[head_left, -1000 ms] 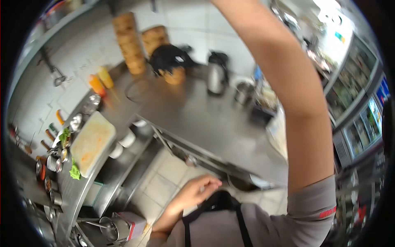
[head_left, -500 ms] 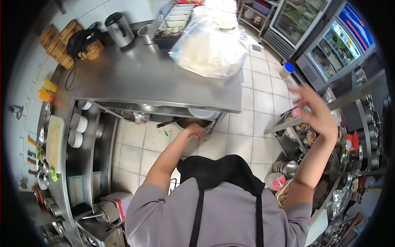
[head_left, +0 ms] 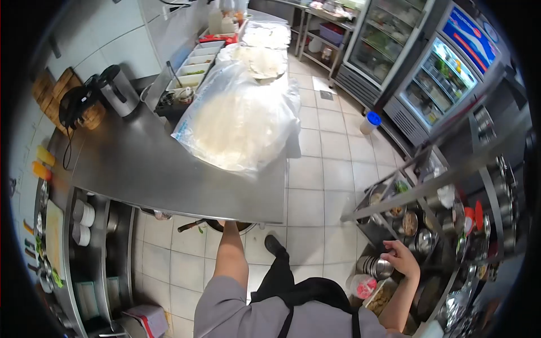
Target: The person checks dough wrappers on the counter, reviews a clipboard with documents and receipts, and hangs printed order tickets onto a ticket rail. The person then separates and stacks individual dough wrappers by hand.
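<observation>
My left forearm reaches under the front edge of the steel worktable (head_left: 129, 169). Only the wrist end of my left hand (head_left: 229, 228) shows; its fingers are hidden below the tabletop. Around that wrist is the rim of a dark round pan (head_left: 247, 228), mostly covered by the table, with a dark handle (head_left: 190, 225) sticking out to the left. My right hand (head_left: 401, 259) is raised at the right with fingers loosely bent and apart, holding nothing. Nearest to it are stacked metal bowls (head_left: 376, 267) and a tub with a pink-red label (head_left: 363, 286).
A large plastic bag with pale flat sheets (head_left: 236, 124) covers the table's right part. Behind stand an electric kettle (head_left: 118, 93) and a row of ingredient trays (head_left: 194, 70). A metal rack (head_left: 439, 186) juts out at right. A blue-lidded container (head_left: 370, 123) stands by the fridges.
My view has shifted forward over the table. My left hand has gone from visible below the table edge to hidden under it. My right hand has lowered toward the stacked bowls.
</observation>
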`<state>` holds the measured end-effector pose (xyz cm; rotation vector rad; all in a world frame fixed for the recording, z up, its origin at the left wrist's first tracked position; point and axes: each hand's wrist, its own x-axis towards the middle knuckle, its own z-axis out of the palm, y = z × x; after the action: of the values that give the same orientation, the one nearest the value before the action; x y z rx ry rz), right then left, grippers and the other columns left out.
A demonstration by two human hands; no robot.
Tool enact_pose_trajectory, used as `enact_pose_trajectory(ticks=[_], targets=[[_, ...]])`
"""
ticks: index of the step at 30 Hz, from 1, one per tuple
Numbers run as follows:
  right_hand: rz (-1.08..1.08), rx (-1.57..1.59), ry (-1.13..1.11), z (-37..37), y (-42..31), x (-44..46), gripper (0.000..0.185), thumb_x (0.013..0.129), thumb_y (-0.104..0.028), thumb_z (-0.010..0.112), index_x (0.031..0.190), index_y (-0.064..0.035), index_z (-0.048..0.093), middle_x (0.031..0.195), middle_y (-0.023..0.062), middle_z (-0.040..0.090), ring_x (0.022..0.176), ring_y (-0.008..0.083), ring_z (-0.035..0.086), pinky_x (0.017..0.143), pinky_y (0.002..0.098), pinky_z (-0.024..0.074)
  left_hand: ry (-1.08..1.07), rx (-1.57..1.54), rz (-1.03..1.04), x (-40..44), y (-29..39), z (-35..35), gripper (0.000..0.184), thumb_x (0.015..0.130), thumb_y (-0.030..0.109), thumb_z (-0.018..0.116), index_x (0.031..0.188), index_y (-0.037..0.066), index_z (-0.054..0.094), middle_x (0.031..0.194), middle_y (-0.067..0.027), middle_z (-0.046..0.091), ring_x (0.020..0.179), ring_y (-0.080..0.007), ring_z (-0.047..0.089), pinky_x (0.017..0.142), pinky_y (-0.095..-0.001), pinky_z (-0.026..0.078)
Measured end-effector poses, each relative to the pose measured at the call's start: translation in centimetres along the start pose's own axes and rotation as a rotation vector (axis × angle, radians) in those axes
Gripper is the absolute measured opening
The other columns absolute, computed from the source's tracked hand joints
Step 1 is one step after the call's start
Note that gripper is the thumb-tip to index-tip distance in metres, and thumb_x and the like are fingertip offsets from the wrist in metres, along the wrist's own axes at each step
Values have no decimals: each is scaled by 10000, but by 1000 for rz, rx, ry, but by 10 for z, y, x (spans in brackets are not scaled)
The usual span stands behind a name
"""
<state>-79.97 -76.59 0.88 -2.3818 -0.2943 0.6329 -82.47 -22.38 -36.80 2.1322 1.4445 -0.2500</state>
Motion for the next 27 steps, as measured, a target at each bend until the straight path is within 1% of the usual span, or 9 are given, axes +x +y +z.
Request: enact_pose_trajectory(ticks=[4, 6, 12, 13, 18, 21, 24, 26, 27], targets=[[-159, -8, -106, -14, -39, 95, 452, 740, -162, 714, 1130, -11, 542, 1014, 99, 531, 771, 161, 601, 678, 261, 475, 42, -103, -93, -11, -5, 3, 320, 874, 209, 464, 1144, 56, 541, 1079, -131, 605, 941, -247, 603, 766, -351, 490], [-140, -99, -133, -21, -65, 143, 459, 739, -167, 714, 1132, -9, 538, 1021, 118, 527, 776, 189, 610, 678, 279, 478, 67, -157, -134, -18, -4, 5, 327, 871, 207, 469, 1152, 51, 531, 1083, -134, 601, 941, -249, 602, 766, -351, 490], [-322, -330, -64, -29, -120, 255, 510, 762, -332, 682, 1133, -16, 534, 1032, 142, 528, 804, 263, 607, 704, 348, 481, 145, -319, -233, -38, 5, 4, 354, 863, 204, 487, 1175, 37, 502, 1094, -146, 591, 942, -254, 598, 766, -351, 489], [-340, -301, -101, -27, -124, 272, 505, 744, -279, 710, 1135, -12, 534, 1010, 130, 529, 780, 232, 606, 713, 325, 480, 160, -347, -246, -40, 6, 4, 359, 862, 203, 490, 1179, 35, 497, 1096, -148, 589, 942, -255, 598, 765, -351, 489], [-546, -409, -243, -38, -188, 351, 502, 751, -302, 704, 1151, -50, 535, 1025, 136, 527, 795, 246, 604, 715, 327, 483, 231, -487, -316, -49, 4, 8, 387, 855, 201, 504, 1198, 23, 473, 1106, -157, 580, 943, -259, 595, 765, -351, 488], [-814, -493, -295, -60, -266, 405, 490, 754, -277, 714, 1157, -60, 538, 989, 125, 513, 788, 208, 603, 678, 304, 493, 292, -568, -351, -52, 4, 5, 406, 851, 199, 513, 1210, 16, 459, 1112, -163, 575, 943, -261, 593, 765, -350, 487], [-1058, -415, -389, -81, -379, 447, 392, 762, -90, 696, 1130, -88, 561, 964, 95, 541, 793, 167, 630, 647, 285, 497, 353, -648, -390, -47, 12, 8, 426, 847, 197, 521, 1221, 9, 444, 1118, -168, 570, 943, -264, 591, 765, -350, 487], [-1323, -345, -338, -93, -467, 451, 146, 742, -39, 677, 820, -31, 554, 924, 86, 620, 772, 176, 630, 649, 298, 493, 390, -689, -417, -50, 15, 8, 439, 845, 196, 527, 1229, 4, 435, 1121, -172, 566, 943, -265, 590, 765, -350, 487], [-1492, -383, -192, -95, -509, 452, 134, 740, -37, 661, 795, -30, 540, 940, 76, 612, 790, 184, 618, 669, 301, 479, 412, -713, -430, -48, 18, 8, 446, 843, 196, 530, 1233, 2, 430, 1123, -174, 564, 944, -266, 589, 765, -350, 487]])
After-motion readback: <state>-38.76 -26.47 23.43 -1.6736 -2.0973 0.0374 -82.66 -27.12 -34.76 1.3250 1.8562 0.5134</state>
